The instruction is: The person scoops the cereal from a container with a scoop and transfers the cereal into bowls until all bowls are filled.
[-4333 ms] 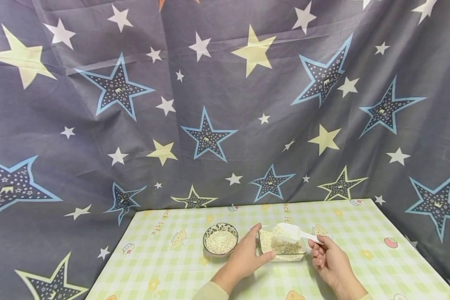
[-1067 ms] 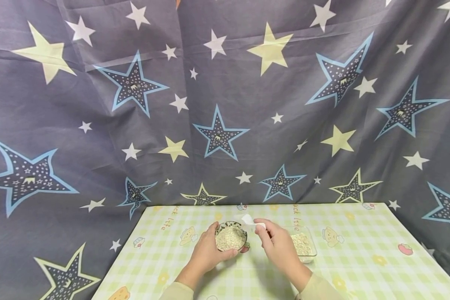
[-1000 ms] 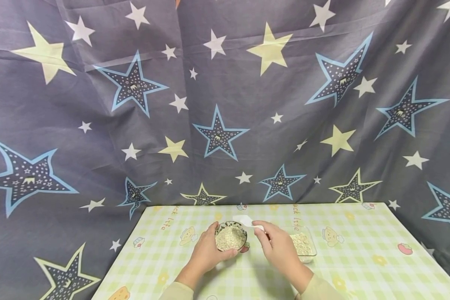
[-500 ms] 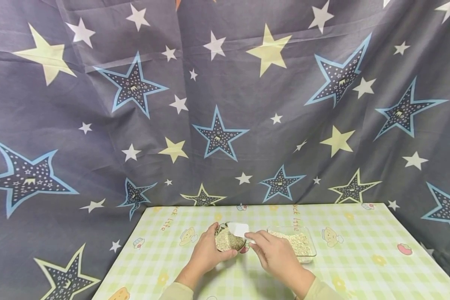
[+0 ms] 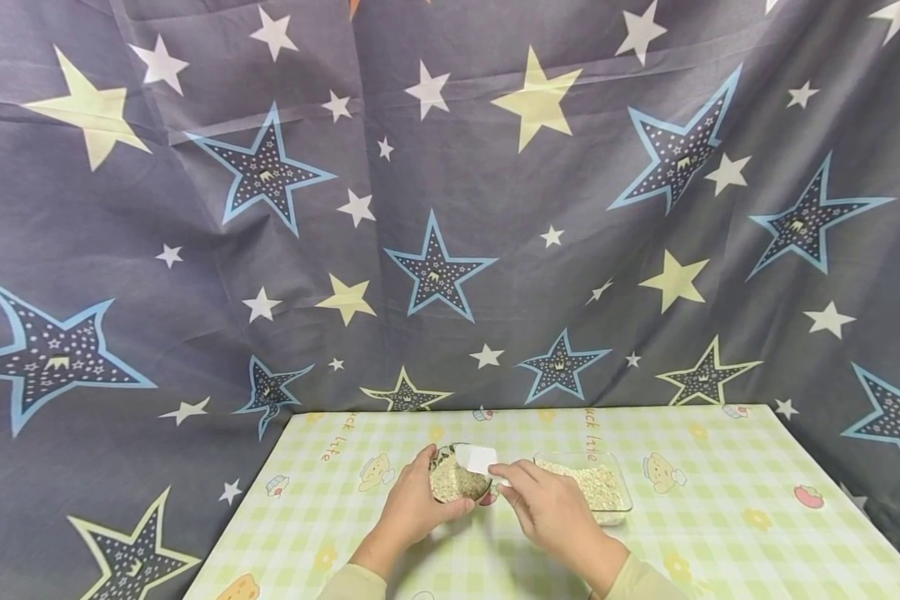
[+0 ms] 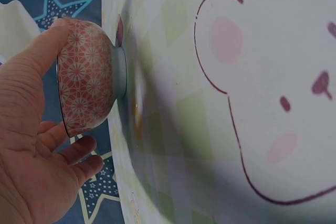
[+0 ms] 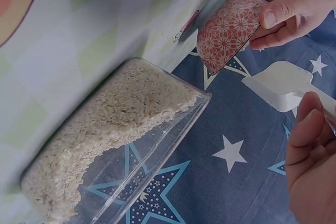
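Steadying left hand [image 5: 412, 500]: fingers round the bowl [image 6: 86, 80], presumably against slipping, toward the surface's [image 5: 285, 517] far edge.
Scoop [image 5: 478, 459]: pinched by the right hand [image 5: 558, 510] above the bowl's rim, perhaps for tipping.
Box [image 7: 169, 140]: right of the bowl, within reach.
Bowl's inside: oats [image 5: 445, 482], head view only.
Bowl's outside: red pattern, wrist views only.

The head view is bright and evenly lit, with the star-printed curtain [image 5: 450, 137] stretched toward the sides; both wrist views are dimmer and cooler. Beside the bowl [image 6: 86, 77], a soft-edged shadow spreads over the surface [image 6: 173, 77], and pale glints streak the rim of the glass container [image 7: 151, 169]
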A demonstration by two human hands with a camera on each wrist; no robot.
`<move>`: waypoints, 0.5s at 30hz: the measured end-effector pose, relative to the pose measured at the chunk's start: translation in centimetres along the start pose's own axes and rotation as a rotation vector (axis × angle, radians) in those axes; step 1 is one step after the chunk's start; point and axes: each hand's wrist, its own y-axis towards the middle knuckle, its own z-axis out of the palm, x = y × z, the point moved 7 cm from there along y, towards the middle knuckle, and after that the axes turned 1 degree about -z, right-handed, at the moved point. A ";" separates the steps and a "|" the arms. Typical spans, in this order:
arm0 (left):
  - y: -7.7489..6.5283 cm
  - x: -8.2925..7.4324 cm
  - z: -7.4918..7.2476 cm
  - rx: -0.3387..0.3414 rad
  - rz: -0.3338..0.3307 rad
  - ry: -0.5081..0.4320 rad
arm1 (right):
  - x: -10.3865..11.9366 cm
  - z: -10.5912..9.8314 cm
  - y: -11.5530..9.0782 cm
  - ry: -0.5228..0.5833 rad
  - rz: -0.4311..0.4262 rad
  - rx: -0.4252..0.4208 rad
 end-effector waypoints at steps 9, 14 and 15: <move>0.2 0.1 0.0 0.002 0.005 -0.005 | -0.1 0.1 -0.1 0.009 0.014 0.013; 0.1 0.1 0.0 0.006 -0.005 -0.012 | -0.1 0.0 -0.1 0.013 0.014 0.005; 0.1 0.1 0.0 0.006 -0.004 -0.012 | -0.1 0.0 -0.1 0.014 0.014 0.003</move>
